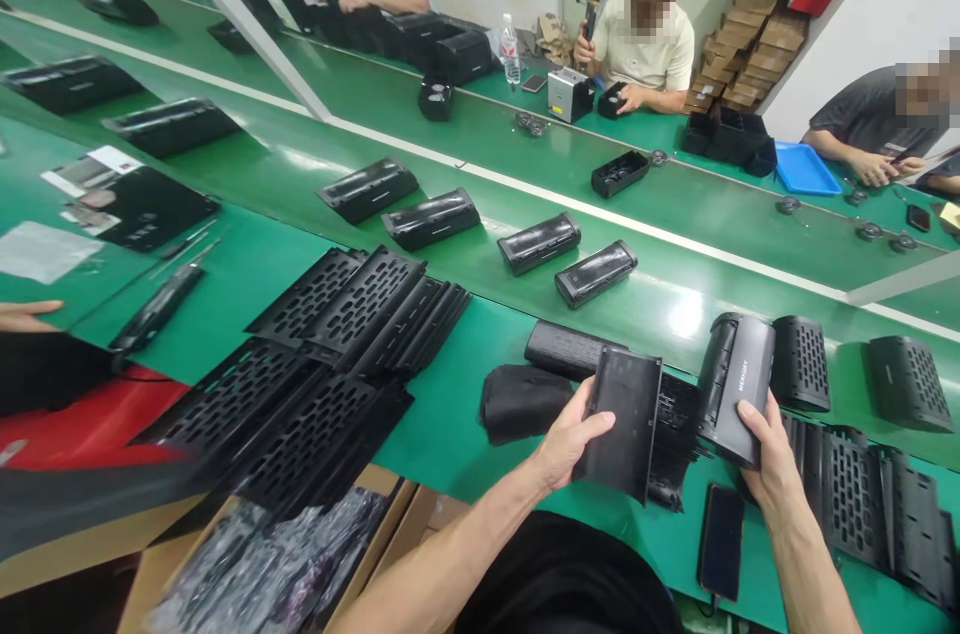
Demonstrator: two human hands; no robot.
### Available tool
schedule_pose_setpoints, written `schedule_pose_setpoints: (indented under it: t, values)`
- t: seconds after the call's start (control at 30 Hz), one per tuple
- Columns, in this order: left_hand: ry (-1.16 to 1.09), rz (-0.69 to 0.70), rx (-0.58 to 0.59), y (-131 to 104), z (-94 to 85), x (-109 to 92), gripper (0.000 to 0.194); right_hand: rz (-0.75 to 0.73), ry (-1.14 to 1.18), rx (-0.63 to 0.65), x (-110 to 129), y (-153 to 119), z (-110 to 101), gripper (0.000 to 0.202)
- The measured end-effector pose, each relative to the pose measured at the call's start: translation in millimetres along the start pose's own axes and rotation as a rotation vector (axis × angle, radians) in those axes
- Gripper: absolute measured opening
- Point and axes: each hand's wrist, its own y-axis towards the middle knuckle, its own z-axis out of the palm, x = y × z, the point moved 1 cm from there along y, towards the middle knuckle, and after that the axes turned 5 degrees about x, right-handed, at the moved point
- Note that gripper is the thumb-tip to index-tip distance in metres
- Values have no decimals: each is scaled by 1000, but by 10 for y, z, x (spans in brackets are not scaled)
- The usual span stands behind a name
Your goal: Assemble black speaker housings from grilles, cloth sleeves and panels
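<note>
My left hand [574, 439] grips a flat black plastic panel [616, 426] by its left edge, thumb across its face. In my right hand [769, 444] is a black speaker housing [739, 384] with "MERCURY" lettered on its front, tilted upright. The panel and the housing are apart. Beneath and between them lie perforated black panels [671, 464], partly hidden by what I hold. A black cloth-like bundle [525, 402] rests left of my left hand, and a long black housing [566, 346] lies behind it.
Stacked perforated panels [300, 414] lie to the left, more panels [862, 494] to the right. A phone [721, 542] lies near my right forearm. Several housings [600, 272] sit on the green conveyor [675, 304]. Co-workers sit across; an open carton [390, 514] stands below left.
</note>
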Motion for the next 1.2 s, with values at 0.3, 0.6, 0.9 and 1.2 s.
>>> schedule_pose_setpoints:
  t: [0.3, 0.6, 0.9, 1.2]
  values:
    - [-439, -73, 72, 129, 191, 52, 51, 39, -39, 87, 178, -300, -43, 92]
    - [-476, 7, 126, 253, 269, 208, 51, -107, -429, 174, 644, -811, 220, 107]
    - [-355, 292, 391, 277, 489, 152, 56, -338, -939, 235, 761, -944, 645, 102]
    - [-380, 316, 465, 385, 531, 151, 64, -390, -1088, 270, 749, -838, 629, 99]
